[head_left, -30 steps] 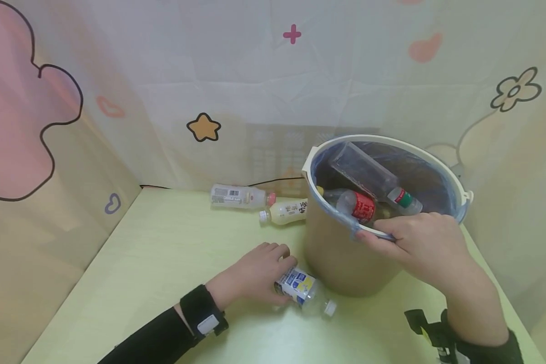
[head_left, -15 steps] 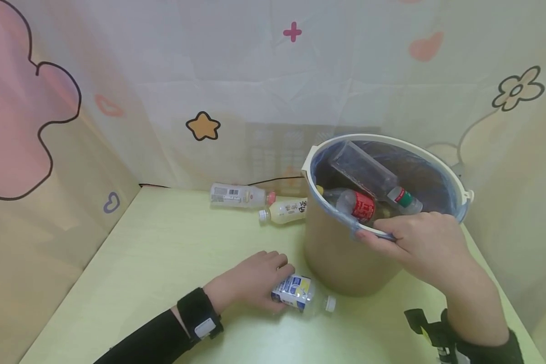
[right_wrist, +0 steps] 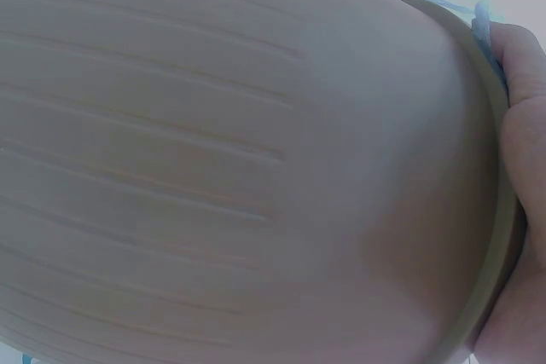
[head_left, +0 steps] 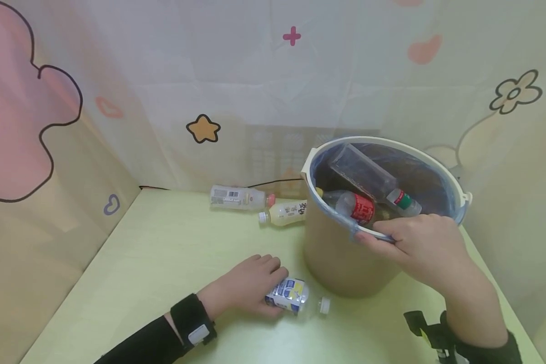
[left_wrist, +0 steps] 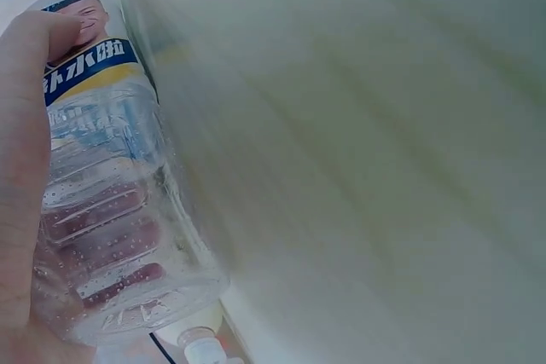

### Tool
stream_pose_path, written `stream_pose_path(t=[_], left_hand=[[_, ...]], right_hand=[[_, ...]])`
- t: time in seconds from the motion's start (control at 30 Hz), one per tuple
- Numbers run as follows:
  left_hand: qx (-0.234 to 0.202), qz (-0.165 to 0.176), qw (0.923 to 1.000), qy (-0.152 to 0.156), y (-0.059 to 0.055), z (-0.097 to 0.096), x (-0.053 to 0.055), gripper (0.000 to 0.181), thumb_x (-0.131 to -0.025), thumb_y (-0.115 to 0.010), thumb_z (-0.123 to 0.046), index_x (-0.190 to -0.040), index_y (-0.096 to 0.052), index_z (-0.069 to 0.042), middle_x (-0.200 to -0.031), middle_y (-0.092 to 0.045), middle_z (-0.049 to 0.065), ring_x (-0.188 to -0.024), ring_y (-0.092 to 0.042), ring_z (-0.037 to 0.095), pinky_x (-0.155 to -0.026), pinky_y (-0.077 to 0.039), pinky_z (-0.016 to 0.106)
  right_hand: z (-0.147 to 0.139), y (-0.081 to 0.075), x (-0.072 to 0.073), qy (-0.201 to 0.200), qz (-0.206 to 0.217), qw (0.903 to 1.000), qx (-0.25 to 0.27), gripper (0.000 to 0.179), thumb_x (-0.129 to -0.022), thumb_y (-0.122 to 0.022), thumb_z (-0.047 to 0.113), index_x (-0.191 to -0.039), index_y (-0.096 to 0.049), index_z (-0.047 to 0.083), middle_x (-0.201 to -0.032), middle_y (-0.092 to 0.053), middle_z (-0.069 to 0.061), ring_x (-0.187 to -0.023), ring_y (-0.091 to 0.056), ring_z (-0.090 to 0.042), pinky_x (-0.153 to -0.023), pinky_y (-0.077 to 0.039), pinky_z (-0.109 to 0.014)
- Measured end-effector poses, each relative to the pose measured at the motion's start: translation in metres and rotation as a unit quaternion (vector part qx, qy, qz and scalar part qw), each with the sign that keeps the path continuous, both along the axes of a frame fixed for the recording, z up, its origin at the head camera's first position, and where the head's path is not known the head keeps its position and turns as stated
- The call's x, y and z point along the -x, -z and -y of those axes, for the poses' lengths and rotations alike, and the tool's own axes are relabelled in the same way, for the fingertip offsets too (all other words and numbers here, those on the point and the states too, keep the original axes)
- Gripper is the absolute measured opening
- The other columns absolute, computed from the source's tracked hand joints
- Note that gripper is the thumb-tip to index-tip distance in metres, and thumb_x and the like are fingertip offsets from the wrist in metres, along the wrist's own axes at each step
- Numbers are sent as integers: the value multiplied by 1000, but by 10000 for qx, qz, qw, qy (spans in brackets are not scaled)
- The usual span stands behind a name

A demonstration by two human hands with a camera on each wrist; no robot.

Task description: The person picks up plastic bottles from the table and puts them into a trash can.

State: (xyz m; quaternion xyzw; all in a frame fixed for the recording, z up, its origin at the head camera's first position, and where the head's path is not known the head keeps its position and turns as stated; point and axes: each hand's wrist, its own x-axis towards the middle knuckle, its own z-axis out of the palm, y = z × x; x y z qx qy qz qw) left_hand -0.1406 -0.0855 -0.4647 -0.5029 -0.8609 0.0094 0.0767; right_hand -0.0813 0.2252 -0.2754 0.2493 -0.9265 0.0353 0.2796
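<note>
On the table lies a clear plastic bottle (head_left: 287,295) with a blue, white and yellow label, its white cap pointing right. My left hand (head_left: 254,285) grips it around the base end; in the left wrist view the thumb presses on the label and fingers show through the clear bottle (left_wrist: 111,210). At the right, my right hand (head_left: 425,247) holds the near rim of a tan bucket (head_left: 346,268) lined with a blue bag. The right wrist view shows the ribbed bucket wall (right_wrist: 171,159) and part of that hand on the rim.
Inside the bucket lie a large clear bottle (head_left: 364,172) with a green cap and a red-labelled bottle (head_left: 363,208). Behind, on the table (head_left: 173,242), are a whitish bottle (head_left: 238,197) with a pink cap and a cream bottle (head_left: 287,213), partly hidden by the bucket. A printed curtain (head_left: 236,76) hangs behind.
My left hand and the gripped bottle have shifted slightly left and toward me, and the bottle has turned a little. The right hand stays on the bucket rim.
</note>
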Motion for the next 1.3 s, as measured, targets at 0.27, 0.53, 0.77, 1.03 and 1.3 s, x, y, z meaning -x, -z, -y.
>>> stream_pose_path(t=[0.27, 0.53, 0.77, 1.03, 1.3], left_hand=[[22, 107, 9996, -249, 0, 10, -4, 72, -75, -46, -76, -117, -53, -18, -95, -51, -5, -81, -41, 10, -67, -45, 28], [24, 466, 9982, -370, -10, 16, -6, 74, -75, -47, -78, -115, -56, -16, -92, -54, -6, -78, -43, 8, -69, -47, 27], [-193, 621, 9959, -634, -19, 25, -4, 75, -72, -52, -76, -115, -58, -15, -93, -57, -5, -79, -45, 8, -68, -48, 27], [-580, 505, 9927, -929, -47, 45, -1, 71, -71, -58, -72, -114, -59, -15, -89, -54, -8, -75, -46, 6, -59, -47, 24], [-1039, 163, 9863, -1270, -91, 61, 2, 71, -69, -58, -74, -113, -59, -19, -91, -56, -9, -76, -47, 4, -59, -47, 24]], right_hand=[[0, 1, 1, -7, -48, 10000, -2, 42, -73, -70, 52, -52, -38, 33, -43, -21, 17, -41, -24, -5, -38, -15, -27], [-1, 1, 1, -21, -63, 10000, -51, 43, -73, -69, 53, -52, -38, 33, -43, -22, 18, -41, -24, -5, -38, -15, -26], [-1, 1, 1, -77, -123, 9999, -36, 44, -73, -69, 52, -52, -36, 33, -44, -21, 18, -41, -23, -5, -39, -14, -26], [0, 0, 0, -46, -56, 10000, -69, 43, -74, -69, 52, -52, -37, 33, -43, -22, 18, -40, -24, -5, -38, -14, -26], [0, 0, 1, -30, 36, 9999, -95, 38, -75, -69, 52, -53, -42, 35, -43, -24, 18, -41, -26, -4, -40, -17, -26]])
